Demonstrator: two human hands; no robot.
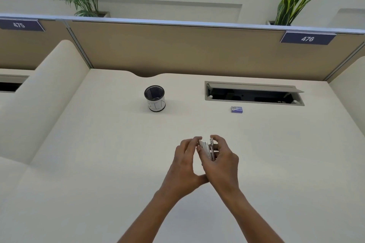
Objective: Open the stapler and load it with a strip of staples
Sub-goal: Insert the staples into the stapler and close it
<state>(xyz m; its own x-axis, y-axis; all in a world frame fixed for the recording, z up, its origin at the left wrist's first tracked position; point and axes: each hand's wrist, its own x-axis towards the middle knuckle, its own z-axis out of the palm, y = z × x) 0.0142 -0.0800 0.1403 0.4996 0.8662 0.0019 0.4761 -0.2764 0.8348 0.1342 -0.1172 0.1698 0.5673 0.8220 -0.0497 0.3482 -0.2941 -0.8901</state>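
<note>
A small pale pink and white stapler (207, 150) is held above the desk between both hands, standing roughly on end. My left hand (184, 167) grips its left side with the fingertips near the top. My right hand (222, 162) wraps its right side, fingers curled over the upper end. Much of the stapler is hidden by the fingers, and I cannot tell whether it is opened. A small blue staple box (236, 109) lies on the desk, farther back and to the right, away from both hands.
A black mesh pen cup (154, 98) with a white label stands at the back centre. An open cable hatch (254, 93) is set into the beige desk (98, 163) at the back right. Tan partition panels (197, 51) close off the rear and sides.
</note>
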